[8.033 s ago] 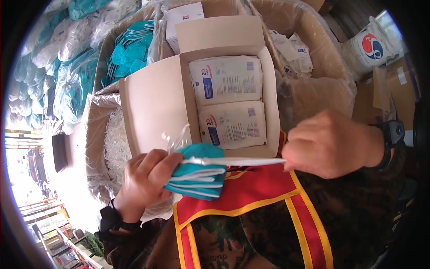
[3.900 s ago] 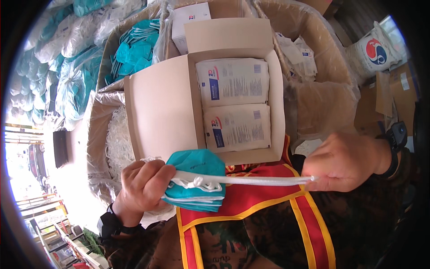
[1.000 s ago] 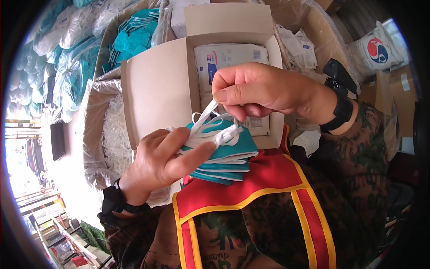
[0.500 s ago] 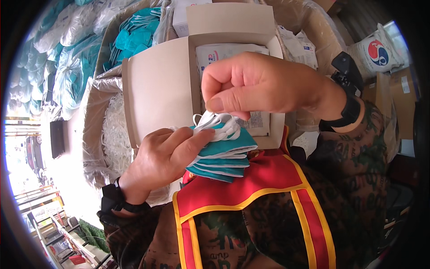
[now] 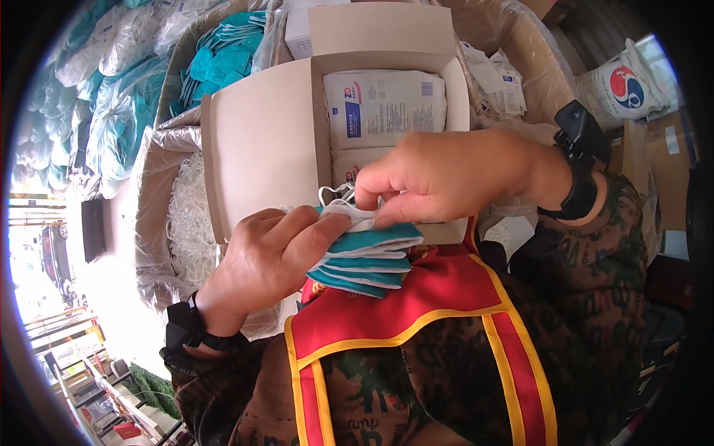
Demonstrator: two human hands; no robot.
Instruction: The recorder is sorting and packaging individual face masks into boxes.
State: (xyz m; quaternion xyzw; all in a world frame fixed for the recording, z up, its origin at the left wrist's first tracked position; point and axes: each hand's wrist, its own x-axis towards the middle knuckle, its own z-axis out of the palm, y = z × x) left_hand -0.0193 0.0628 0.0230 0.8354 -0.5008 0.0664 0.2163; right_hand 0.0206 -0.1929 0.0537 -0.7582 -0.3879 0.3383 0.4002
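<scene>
Both hands meet here, right over the near edge of the open carton (image 5: 260,149). The left hand (image 5: 271,249) is gripping, its fingers curled in and its thumb laid flat across a bundle of white straps (image 5: 346,213), with a stack of teal face masks (image 5: 361,271) clamped beneath; how its fingertips sit behind the stack cannot be told. In from the other side comes the right hand (image 5: 439,182), forefinger bent, thumb nearly meeting it, the two pinching the straps close to the left thumb; its remaining fingers are tucked out of sight.

Look at the textures: smooth, matt teal fabric, pale fuzzy edging along every layer, and soft flat straps gathered into a bunch, one small loop poking up toward the carton. The stack sits between the carton and the red apron (image 5: 394,320) with its yellow trim, and its long axis runs left to right. The left end disappears under the left hand; the free ends point right and fan apart, the top layer rising slightly, the lowest dipping.

Beyond, smooth card walls hold crinkled white packets (image 5: 387,111), and a plastic-lined bin at the left brims with tangled white strips (image 5: 190,223).
</scene>
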